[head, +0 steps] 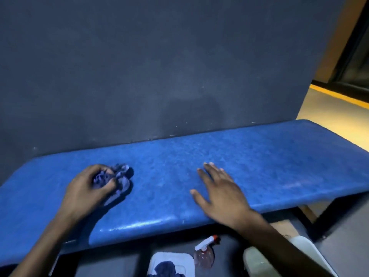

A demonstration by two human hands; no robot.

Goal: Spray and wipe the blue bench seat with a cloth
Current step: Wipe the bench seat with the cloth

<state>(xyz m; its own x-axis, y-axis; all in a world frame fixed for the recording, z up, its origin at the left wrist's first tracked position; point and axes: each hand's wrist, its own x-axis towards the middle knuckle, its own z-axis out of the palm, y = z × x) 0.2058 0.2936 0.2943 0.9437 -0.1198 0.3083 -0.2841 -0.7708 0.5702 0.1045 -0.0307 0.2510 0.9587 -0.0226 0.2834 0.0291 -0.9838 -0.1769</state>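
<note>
Item 1, far left: my left hand (87, 188), fingers curled and clamped around a bunched cloth (117, 179), pressing it onto the blue bench seat (259, 156). The cloth sits toward the left end of the seat, about midway between the back wall and the front edge.

Item 2, centre: open stretch of seat between my 2 hands. Its surface looks mottled, with a bright sheen along the rounded front lip; I cannot tell whether that is spray or plain reflection.

Item 3, below the front edge, on the floor: a white tub (173, 262) with dark fabric inside, and just beside it a spray bottle (205, 252) with a white trigger head and red nozzle tip, lying unheld.

Item 4, centre-right: my right hand (219, 192), empty, fingers spread flat and resting on the seat near its front edge, apparently bracing me.

Item 5, far right: the remaining seat length, running out to its rounded end, with no cloth near it.

Progress, as judged: with the bottle set down and the cloth on the surface, spraying appears done for now and wiping is in hand at the left portion. The centre and right stretches likely remain to be wiped.
</note>
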